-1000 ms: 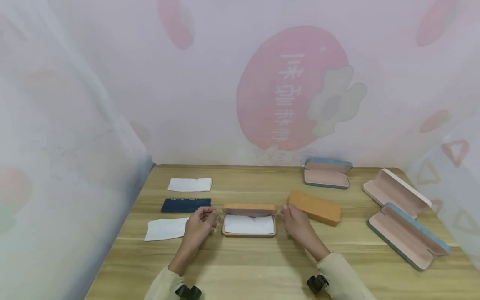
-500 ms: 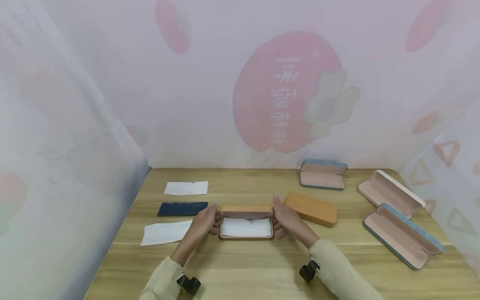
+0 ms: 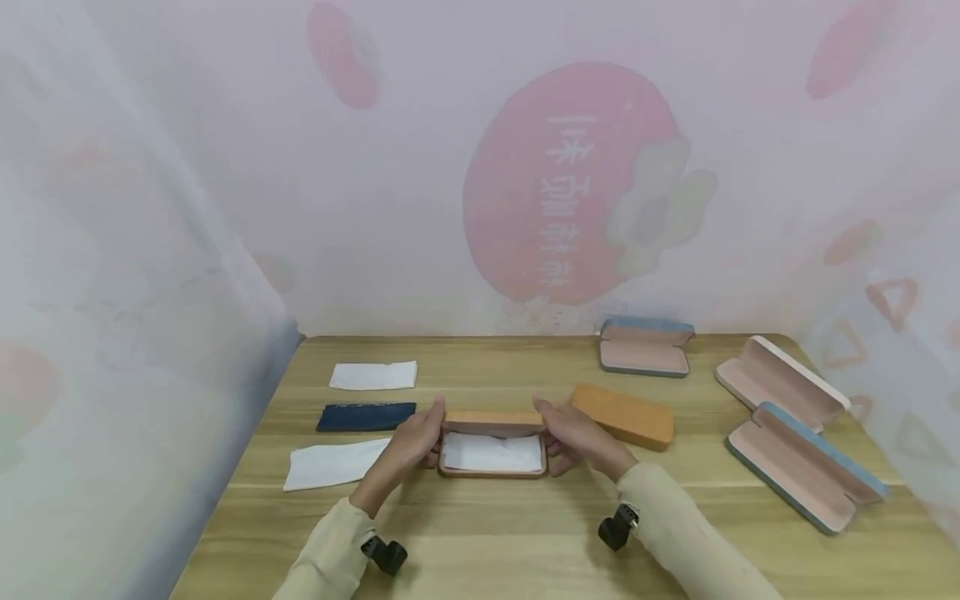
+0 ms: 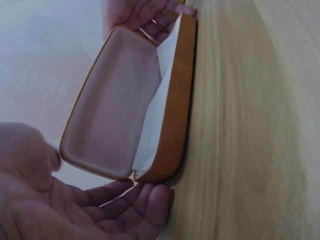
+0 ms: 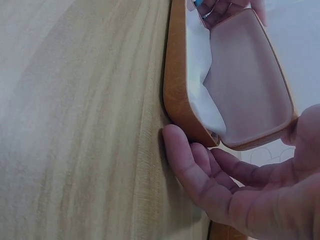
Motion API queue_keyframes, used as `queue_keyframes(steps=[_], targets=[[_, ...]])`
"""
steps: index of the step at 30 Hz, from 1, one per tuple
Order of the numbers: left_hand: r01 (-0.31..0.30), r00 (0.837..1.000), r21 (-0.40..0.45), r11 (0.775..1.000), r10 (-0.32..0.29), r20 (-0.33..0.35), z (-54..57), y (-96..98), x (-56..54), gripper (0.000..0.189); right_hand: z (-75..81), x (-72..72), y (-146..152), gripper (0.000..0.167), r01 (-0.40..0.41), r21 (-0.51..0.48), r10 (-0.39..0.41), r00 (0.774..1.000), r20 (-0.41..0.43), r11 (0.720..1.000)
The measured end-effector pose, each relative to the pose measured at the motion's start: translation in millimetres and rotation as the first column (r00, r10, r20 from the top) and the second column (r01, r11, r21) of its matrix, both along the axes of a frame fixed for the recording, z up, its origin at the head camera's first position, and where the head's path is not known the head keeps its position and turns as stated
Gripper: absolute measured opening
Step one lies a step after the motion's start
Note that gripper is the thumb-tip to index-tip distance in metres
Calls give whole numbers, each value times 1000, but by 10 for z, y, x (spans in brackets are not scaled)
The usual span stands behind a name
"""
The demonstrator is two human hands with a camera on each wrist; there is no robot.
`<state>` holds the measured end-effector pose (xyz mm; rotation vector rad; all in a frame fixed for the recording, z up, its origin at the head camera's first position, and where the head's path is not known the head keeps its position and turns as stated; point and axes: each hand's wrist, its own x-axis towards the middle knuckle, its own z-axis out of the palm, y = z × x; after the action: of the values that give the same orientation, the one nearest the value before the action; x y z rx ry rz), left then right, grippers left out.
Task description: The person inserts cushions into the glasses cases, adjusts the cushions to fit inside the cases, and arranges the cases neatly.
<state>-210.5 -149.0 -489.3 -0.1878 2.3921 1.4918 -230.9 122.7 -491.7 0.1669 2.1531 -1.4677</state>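
An orange-brown glasses case (image 3: pixel 495 419) stands with its lid raised in the middle of the wooden table. Inside its base lies a folded white cloth (image 3: pixel 491 452), and the lid's lining (image 4: pixel 117 100) is dusty pink. My left hand (image 3: pixel 410 439) holds the left end, thumb up by the lid's edge and fingers at the base. At the opposite end my right hand (image 3: pixel 579 433) holds the case the same way, its thumb at the lid and its fingertips (image 5: pixel 176 137) against the base's corner. Part of each thumb is hidden behind the lid in the wrist views.
On the left lie two white cloths (image 3: pixel 372 376) (image 3: pixel 333 464) and a navy cloth (image 3: pixel 365 417). A closed orange case (image 3: pixel 624 417) sits beside my right hand. Farther right are opened cases: a small blue-grey one (image 3: pixel 645 358), a white one (image 3: pixel 772 387) and a long blue-grey one (image 3: pixel 795 479).
Both hands have come inward from beside the case to its two ends, and their thumbs have moved up to the lid. The case stays in place with its lid raised.
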Motion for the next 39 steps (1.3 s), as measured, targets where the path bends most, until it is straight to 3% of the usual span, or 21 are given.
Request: queue_keyframes(steps=[4,11,20,28,39], targets=[[-12,1000,-66,998,12,-1,0,-18,6,65,-11,9,1,54,-6,-26,6,1000,-5,1000],[-34,999,-1,999,34,9,-54,-60,38,62,-52,30,-5,56,-20,-49,18,999,-48,999],[7,1000,48,999,-6,-19,-72,-102,103,52,-80,63,-4,47,-3,-48,0,998,-71,999],[5,1000,95,995,-2,-31,-95,-104,124,43,-76,102,14,40,-14,-33,10,994,-112,999],[26,997,89,996,-19,-77,-147,-143,173,47,-61,168,24,36,-13,-21,10,989,-149,1000]])
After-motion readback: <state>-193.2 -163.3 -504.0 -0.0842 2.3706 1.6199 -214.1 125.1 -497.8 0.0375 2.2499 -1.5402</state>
